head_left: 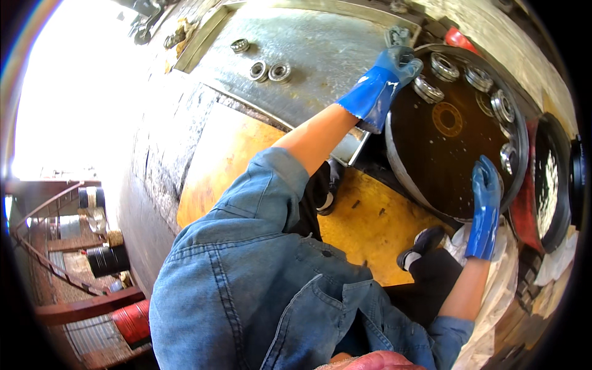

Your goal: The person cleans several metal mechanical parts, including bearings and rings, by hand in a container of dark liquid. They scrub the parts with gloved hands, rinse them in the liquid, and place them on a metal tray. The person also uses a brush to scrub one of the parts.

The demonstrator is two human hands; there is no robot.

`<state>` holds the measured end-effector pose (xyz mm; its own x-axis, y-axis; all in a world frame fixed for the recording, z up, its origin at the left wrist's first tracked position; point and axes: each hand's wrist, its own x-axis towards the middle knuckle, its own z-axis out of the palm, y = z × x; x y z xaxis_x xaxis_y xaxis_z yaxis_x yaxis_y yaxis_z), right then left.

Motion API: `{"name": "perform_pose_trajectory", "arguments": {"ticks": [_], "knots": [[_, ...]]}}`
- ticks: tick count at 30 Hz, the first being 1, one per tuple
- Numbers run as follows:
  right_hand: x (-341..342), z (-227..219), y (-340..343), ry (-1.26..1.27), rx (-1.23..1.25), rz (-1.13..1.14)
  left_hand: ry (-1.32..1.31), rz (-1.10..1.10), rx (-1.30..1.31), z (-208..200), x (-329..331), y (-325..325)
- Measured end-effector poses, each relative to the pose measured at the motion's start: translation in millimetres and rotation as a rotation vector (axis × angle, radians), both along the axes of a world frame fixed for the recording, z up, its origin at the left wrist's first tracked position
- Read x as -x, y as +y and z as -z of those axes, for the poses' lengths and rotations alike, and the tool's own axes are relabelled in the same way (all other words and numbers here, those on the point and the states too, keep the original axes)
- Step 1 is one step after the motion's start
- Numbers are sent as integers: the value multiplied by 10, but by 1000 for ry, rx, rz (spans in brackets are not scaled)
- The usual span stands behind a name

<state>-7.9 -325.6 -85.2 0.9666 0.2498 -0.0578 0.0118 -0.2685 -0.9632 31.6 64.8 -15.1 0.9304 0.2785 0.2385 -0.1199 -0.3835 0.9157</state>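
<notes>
Both my hands wear blue rubber gloves. My left hand [399,66] is closed at the upper left rim of a round metal tub [399,172]; what its curled fingers hold, if anything, is hidden. My right hand [486,188] reaches over the tub's lower right side, fingers stretched out, close to a steel bearing [508,157]. Brown liquid [431,160] fills the tub. Around its far and right side sit several more bearings, among them one bearing [444,66] at the far edge and another bearing [427,90] near my left hand. A ring [447,119] shows beneath the liquid.
Three bearings [279,72] lie on a metal tray [320,37] beyond my left arm. A crumpled grey-green item [399,36] lies at its right corner. Right of the tub stands a red drum [525,209]. Yellow boards [370,206] are underfoot; barrels [108,261] show at lower left.
</notes>
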Motion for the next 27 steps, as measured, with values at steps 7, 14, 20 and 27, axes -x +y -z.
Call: {"name": "perform_pose_trajectory", "arguments": {"ticks": [7,14,20,27], "knots": [[-12,-112,-217,-61,-109,107,111,167,-130,504,-28,-331],[-117,-52,-424,47,-273,256,230,157,-410,386,-249,-708],[-25,-324,-412,-85,-47,338,408,274,-942,310,-271,-1278],[-8,-349,-347,0,166,383,476,542,-1350,582,-244,-1792]]}}
